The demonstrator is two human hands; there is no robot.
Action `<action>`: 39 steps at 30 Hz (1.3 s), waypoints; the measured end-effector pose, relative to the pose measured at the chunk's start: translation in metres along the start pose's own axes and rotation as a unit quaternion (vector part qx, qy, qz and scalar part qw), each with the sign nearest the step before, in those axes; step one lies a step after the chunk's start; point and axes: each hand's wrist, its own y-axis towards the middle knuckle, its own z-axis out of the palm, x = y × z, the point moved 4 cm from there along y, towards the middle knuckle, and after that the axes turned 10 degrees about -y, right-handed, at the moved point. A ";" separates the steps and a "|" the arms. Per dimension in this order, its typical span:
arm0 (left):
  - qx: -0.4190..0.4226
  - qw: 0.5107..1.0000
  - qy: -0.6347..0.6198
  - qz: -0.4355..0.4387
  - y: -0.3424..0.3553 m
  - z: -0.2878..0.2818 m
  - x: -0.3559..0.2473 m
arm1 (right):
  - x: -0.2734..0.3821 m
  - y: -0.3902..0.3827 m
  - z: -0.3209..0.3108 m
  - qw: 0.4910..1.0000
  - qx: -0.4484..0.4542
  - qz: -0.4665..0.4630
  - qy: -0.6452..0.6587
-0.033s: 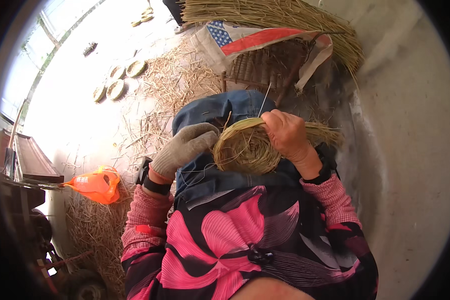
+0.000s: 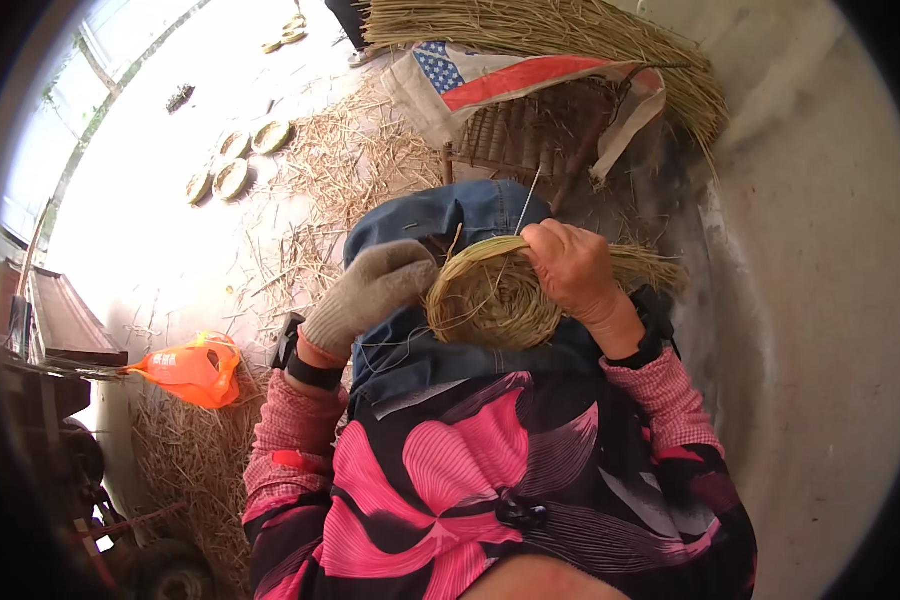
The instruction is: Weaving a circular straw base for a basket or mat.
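A round basket of coiled straw (image 2: pixel 500 300) rests on my lap, its woven inner side facing up. My left hand (image 2: pixel 375 290), in a grey knit glove, has its fingers closed at the left rim. My bare right hand (image 2: pixel 573 268) pinches the far right rim. A long thin metal needle (image 2: pixel 529 203) sticks up from the rim beside the right fingertips. Loose straw ends (image 2: pixel 648 268) stick out to the right behind that hand. A thin thread (image 2: pixel 395 345) hangs below the left glove. My fingers hide the parts of the rim they touch.
A low wooden chair (image 2: pixel 510 135) with a striped cloth sack (image 2: pixel 530 75) stands ahead. Behind it lies a big straw bundle (image 2: pixel 570 30). Several small straw baskets (image 2: pixel 232 178) and scattered straw (image 2: pixel 340 160) lie left. An orange plastic bag (image 2: pixel 195 370) sits near a wheeled cart (image 2: pixel 60 420).
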 end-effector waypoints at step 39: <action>-0.063 0.869 0.340 0.355 0.025 0.010 -0.059 | 0.027 0.024 0.012 0.998 0.039 -0.048 0.001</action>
